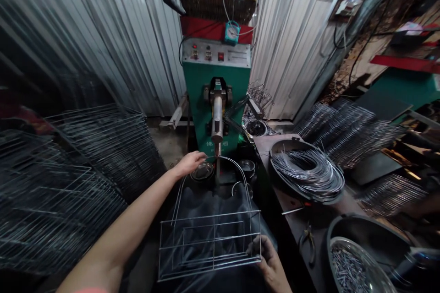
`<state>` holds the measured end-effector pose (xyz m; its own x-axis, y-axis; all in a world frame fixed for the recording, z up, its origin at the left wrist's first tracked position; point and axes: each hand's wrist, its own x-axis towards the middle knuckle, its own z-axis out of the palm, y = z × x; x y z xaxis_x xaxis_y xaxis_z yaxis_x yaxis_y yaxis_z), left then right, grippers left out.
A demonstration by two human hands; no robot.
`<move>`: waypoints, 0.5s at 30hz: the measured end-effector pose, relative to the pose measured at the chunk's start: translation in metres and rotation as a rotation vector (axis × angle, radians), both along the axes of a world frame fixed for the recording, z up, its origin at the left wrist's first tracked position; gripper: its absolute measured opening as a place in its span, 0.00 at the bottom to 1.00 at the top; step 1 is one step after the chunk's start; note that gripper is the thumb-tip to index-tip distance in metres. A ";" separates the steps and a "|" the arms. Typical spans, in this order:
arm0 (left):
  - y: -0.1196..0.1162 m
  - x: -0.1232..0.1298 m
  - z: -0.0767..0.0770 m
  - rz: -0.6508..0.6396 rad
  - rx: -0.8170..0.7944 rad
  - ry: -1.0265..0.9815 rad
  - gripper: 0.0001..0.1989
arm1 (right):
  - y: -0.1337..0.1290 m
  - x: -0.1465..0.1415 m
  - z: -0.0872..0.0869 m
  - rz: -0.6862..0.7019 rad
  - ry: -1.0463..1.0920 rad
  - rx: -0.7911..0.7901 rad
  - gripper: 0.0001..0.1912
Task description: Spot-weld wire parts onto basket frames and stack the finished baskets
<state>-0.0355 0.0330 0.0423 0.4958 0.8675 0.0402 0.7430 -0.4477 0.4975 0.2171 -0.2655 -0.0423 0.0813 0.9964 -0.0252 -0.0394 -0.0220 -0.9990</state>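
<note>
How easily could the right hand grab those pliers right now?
Probably not straight away: the right hand is holding the wire rack, though the pliers lie uncovered on the table.

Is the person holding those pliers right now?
No, the pliers lie on the table, while the right hand grips a corner of the wire rack and the left hand is up by the green machine.

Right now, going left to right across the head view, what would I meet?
Stacked grey metal wire racks, the person's bare left hand, a silver metal cylinder, the bare right hand, small dark metal pliers, a shiny round bowl of small silver metal pieces.
</note>
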 end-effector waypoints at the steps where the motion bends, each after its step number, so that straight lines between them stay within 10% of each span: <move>1: 0.001 0.001 0.000 0.001 0.053 0.026 0.15 | 0.000 -0.001 0.002 0.001 0.009 -0.002 0.26; 7: -0.003 0.006 0.010 0.052 0.088 0.158 0.13 | 0.003 -0.002 0.005 0.081 -0.021 -0.046 0.30; 15: 0.000 0.013 0.023 0.142 0.048 0.285 0.07 | 0.003 0.013 -0.032 0.148 -0.097 -0.184 0.18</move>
